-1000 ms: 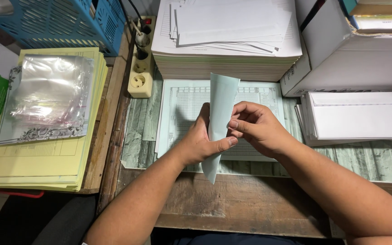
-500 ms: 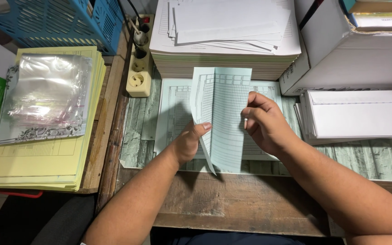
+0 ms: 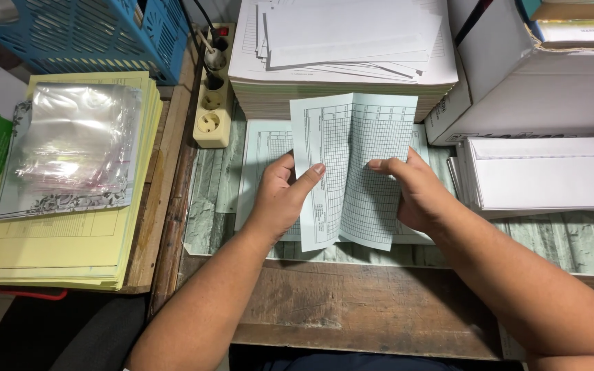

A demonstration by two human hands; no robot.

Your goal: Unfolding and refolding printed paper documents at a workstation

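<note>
Head view: pale green gridded form (image 3: 362, 172), creased down middle.

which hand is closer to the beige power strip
Left. The left hand holds the pale green sheet at its left edge, just right of and below the power strip. The right hand grips the sheet's right half, farther off.
</note>
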